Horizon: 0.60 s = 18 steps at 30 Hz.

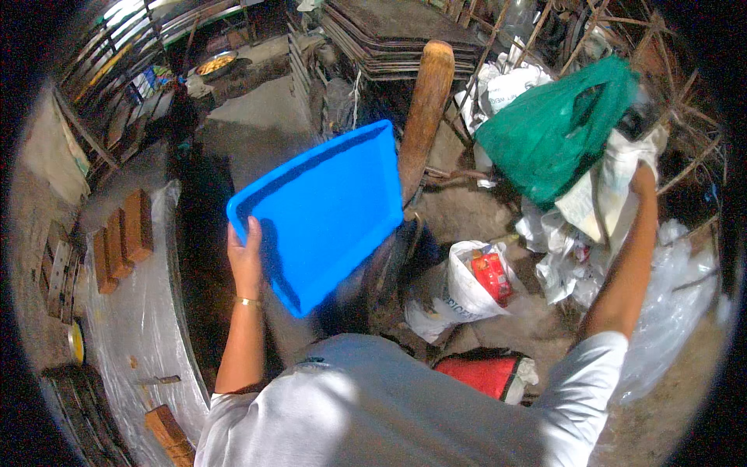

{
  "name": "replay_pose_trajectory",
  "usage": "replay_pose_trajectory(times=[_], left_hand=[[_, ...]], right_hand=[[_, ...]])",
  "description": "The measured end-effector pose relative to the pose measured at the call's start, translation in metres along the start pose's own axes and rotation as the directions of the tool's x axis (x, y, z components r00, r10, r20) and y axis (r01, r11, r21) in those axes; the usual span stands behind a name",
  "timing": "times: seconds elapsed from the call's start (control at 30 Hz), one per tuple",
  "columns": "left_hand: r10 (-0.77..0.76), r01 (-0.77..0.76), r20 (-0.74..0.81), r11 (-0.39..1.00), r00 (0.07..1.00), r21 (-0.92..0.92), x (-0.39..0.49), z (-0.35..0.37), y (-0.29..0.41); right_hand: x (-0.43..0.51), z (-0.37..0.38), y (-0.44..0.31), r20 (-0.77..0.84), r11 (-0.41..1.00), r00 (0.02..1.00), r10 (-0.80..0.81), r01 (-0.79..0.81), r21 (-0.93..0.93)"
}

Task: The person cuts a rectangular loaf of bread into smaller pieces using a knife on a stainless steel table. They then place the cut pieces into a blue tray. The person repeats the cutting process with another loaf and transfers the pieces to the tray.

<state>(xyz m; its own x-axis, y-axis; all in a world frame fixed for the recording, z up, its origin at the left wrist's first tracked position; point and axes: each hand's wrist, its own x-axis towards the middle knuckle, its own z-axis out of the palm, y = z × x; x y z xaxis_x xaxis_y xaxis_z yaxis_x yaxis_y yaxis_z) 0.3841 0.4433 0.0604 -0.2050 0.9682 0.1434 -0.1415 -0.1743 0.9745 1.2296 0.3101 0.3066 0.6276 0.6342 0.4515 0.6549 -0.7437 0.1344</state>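
Note:
My left hand [245, 262] grips the near left corner of a shallow blue plastic tray [327, 216], its thumb over the rim. The tray is tilted, and its inside shows nothing but shadow. Out to the right, my right hand [643, 178] holds a whitish cloth or sack [618, 163] by its upper part. A green plastic carrier bag [560, 134] lies just left of that cloth and partly overlaps it. Below the cloth is a heap of crumpled clear and white plastic [560, 262]. The fingertips of my right hand are hidden in the folds.
An upright wooden post [429, 117] stands right behind the tray. A white sack [467, 292] holding red packets and a red bag [481, 373] sit near my body. Stacked dark trays [402, 35] are at the back. Wooden blocks [137, 227] rest on a plastic-covered table [140, 333] at left.

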Motion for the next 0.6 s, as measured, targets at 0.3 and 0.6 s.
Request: replay_pose_trajectory(times=[0.3,0.6], left_hand=[[0.520,-0.525,0.127,0.761,0.845,0.380,-0.118,0.068,0.038],[0.255,-0.255,0.040,0.917,0.966,0.307,-0.203,0.136,0.007]], right_hand=[[-0.334,-0.068,-0.228,-0.337,0.115,0.526,0.781,0.409,0.905],[-0.438,0.125,-0.371,0.634,-0.353,0.733,-0.246,-0.677,0.646]])
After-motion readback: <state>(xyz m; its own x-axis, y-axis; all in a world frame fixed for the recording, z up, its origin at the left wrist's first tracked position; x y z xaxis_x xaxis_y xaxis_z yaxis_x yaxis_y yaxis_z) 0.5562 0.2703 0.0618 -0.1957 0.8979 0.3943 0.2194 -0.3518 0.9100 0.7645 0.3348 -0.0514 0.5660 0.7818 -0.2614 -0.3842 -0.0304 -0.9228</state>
